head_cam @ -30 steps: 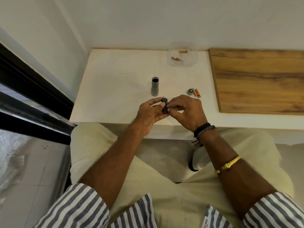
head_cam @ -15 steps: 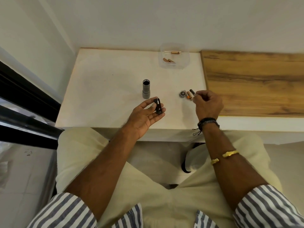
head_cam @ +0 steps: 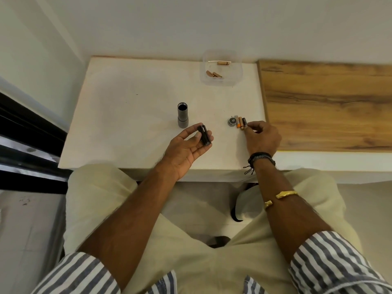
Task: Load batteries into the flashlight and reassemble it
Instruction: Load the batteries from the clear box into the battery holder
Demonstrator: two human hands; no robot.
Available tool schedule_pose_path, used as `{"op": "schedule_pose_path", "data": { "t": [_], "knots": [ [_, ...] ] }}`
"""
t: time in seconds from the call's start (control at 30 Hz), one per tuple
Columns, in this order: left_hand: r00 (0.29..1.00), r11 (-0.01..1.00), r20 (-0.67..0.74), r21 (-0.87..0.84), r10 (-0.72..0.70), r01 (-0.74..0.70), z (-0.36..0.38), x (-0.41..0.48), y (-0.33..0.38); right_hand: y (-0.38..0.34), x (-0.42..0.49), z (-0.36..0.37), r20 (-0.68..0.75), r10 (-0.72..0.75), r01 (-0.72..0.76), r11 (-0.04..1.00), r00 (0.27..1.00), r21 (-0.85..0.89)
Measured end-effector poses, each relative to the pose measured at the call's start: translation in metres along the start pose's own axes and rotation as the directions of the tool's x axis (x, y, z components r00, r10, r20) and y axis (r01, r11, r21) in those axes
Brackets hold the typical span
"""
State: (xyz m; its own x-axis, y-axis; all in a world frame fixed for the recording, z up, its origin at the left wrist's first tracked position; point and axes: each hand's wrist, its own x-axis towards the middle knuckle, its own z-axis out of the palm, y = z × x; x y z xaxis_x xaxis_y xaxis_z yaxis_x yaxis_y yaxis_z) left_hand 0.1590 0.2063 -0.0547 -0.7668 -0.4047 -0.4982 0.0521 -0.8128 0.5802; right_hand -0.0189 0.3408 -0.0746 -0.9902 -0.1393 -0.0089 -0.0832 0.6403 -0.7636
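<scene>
The grey flashlight body (head_cam: 182, 115) stands upright on the white table (head_cam: 131, 98) with its open end up. My left hand (head_cam: 186, 146) holds a black battery holder (head_cam: 204, 134) between thumb and fingertips, just right of the body. To the right, the round tail cap (head_cam: 232, 121) lies beside two small batteries (head_cam: 241, 123). My right hand (head_cam: 262, 135) pinches the near end of the right battery, which still lies on the table.
A clear plastic box (head_cam: 221, 70) with copper-coloured batteries sits at the table's back edge. A wooden board (head_cam: 326, 105) adjoins the table on the right. A white wall runs behind. My lap is below the table's front edge.
My right hand left the battery holder, moved right to the loose batteries and closed its fingertips on one. My left hand keeps the holder, now alone.
</scene>
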Motion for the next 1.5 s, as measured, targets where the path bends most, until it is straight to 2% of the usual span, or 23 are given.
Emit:
{"op": "schedule_pose_path", "data": {
  "t": [0.2,0.37,0.5,0.63,0.77,0.87,0.97,1.1,1.23,1.5],
  "knots": [
    [1.0,1.0,-0.006,-0.025,-0.015,0.015,0.005,0.007,-0.001,-0.007,0.002,-0.004,-0.013,-0.021,0.022,0.999,1.0,0.036],
    [1.0,0.997,-0.013,-0.07,-0.013,0.012,0.007,0.014,0.001,-0.036,0.01,0.006,0.031,-0.051,0.04,0.955,0.998,0.293],
    [0.999,0.996,-0.041,-0.088,-0.027,0.024,0.008,0.018,-0.001,-0.071,0.031,0.026,0.129,-0.137,0.082,0.929,0.982,0.361],
    [0.997,0.992,-0.054,-0.115,-0.051,0.045,0.008,0.022,-0.003,-0.107,0.068,0.053,0.159,-0.231,0.188,0.952,0.96,0.243],
    [0.998,0.992,-0.045,-0.121,-0.049,0.044,0.01,0.028,-0.006,-0.133,0.107,0.078,0.21,-0.239,0.258,0.964,0.948,-0.066],
    [0.999,0.991,-0.005,-0.128,-0.05,0.049,0.01,0.03,-0.006,-0.142,0.131,0.092,0.26,-0.233,0.319,0.872,0.937,-0.371],
    [0.999,0.987,0.017,-0.149,-0.051,0.053,0.007,0.033,-0.006,-0.149,0.145,0.101,0.315,-0.219,0.364,0.759,0.924,-0.54],
    [0.998,0.987,0.021,-0.149,-0.058,0.06,0.004,0.035,-0.006,-0.153,0.148,0.109,0.344,-0.254,0.421,0.675,0.904,-0.606],
    [0.998,0.99,0.027,-0.133,-0.052,0.056,0.004,0.035,-0.006,-0.155,0.144,0.106,0.359,-0.275,0.447,0.653,0.892,-0.611],
    [0.999,0.998,0.006,-0.06,-0.035,0.036,0.006,0.029,-0.006,-0.155,0.115,0.06,0.375,-0.333,0.47,0.799,0.865,-0.375]
  ]
}}
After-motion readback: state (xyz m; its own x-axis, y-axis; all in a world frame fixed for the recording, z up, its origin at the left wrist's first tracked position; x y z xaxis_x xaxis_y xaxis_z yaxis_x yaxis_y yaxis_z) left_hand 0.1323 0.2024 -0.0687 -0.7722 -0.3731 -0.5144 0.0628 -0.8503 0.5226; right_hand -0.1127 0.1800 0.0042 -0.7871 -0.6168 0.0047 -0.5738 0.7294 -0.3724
